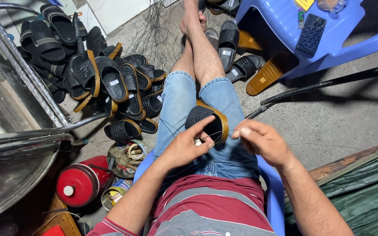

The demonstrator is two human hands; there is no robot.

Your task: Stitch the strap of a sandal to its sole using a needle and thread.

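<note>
- Left hand (184, 147) is curled around the near edge of a black woven-strap sandal with a tan sole (208, 122), index finger stretched over the strap, something small and white tucked under the thumb.
- Right hand (263, 140) is pinched shut on a thin dark thread (173, 128) that runs left across the sandal; can't really tell where it ends.
- The sandal sits on the person's lap, on the blue denim shorts (178, 109), pretty much dead centre.
- Far left there's a big heap of black sandals (101, 78), a few with small white rectangular labels on the insoles.
- Near left on the floor: a red round canister (82, 183) and a tin with a colourful label (117, 192).
- Far right, a blue plastic chair (285, 26) with a yellow tag on its seat, next to a black perforated case.
</note>
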